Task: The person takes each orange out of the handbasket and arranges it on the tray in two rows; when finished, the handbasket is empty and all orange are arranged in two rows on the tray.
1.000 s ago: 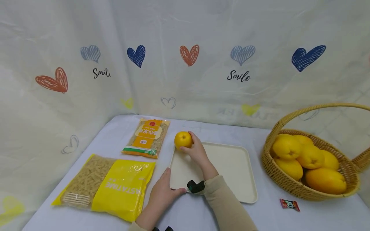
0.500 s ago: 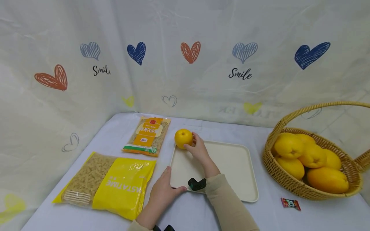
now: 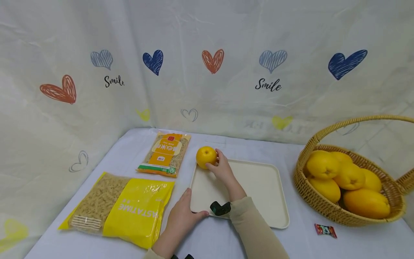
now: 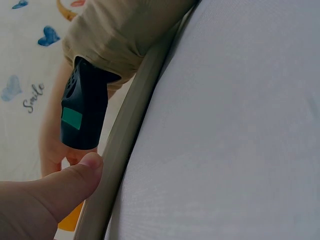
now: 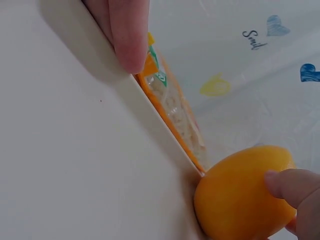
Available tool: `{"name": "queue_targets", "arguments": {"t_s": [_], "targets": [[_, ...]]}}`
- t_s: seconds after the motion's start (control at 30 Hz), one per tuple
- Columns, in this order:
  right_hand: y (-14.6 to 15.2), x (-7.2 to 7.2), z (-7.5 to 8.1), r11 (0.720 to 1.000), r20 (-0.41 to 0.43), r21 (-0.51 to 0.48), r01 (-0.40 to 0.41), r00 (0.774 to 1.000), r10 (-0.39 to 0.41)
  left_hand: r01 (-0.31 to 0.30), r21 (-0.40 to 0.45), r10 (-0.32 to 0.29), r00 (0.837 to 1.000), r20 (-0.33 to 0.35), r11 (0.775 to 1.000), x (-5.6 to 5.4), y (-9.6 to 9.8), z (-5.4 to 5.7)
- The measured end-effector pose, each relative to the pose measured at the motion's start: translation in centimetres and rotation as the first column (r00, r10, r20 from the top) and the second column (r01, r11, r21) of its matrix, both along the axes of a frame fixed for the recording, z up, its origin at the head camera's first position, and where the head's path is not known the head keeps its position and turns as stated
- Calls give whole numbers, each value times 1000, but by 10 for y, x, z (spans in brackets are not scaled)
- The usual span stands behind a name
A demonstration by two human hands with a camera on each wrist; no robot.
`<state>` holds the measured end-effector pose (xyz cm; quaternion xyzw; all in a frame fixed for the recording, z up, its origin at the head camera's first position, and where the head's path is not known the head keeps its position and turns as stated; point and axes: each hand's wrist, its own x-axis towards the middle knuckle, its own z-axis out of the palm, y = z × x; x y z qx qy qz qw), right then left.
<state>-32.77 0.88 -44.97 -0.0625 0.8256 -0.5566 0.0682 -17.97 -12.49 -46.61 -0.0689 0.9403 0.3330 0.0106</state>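
Curling, right grip (image 3: 222, 169) holds yellow fruit (image 3: 205, 156); spread left grip (image 3: 183, 214) touches tray (image 3: 255, 190).

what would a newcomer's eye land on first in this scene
Probably the tan wicker basket heaped with large yellow fruit, at the head view's right. The shiny yellow-and-clear plastic pasta bag at lower left likely comes next, then the round orange-yellow fruit in the right hand, at the cream rectangular tray's far left corner.

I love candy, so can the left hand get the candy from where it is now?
Probably not straight away: the right arm lies between the left hand and the candy, and the left hand is touching the tray. Nothing covers the candy itself.
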Motion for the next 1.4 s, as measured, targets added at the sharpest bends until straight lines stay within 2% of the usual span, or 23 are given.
{"name": "queue_targets", "arguments": {"t_s": [0.27,0.47,0.6,0.77,0.97,1.13,1.23,1.3,1.4], "targets": [[1,1,1,1000,-7,13,-16,1000,16,8,3,-8,1000,-10,1000,0,0,1],[6,7,5,996,-52,92,-12,998,17,17,-3,-17,1000,-23,1000,2,2,-2],[18,19,21,991,-110,135,-1,994,16,18,-4,-18,1000,2,1000,2,5,-3],[47,34,55,989,-230,144,30,973,4,0,-15,0,999,47,1000,-2,4,-1],[102,59,91,974,-409,177,142,911,-58,-10,-3,10,996,84,1000,-1,2,0],[153,79,105,948,-543,152,279,825,-156,-8,3,8,995,100,1000,0,2,0],[179,89,110,928,-592,120,353,776,-218,1,-1,-1,995,98,1000,0,3,0],[195,93,113,913,-602,111,393,757,-253,8,-3,-8,996,94,1000,0,4,1],[215,98,117,880,-600,136,455,745,-293,14,-1,-14,996,90,1000,-1,6,1]]}}
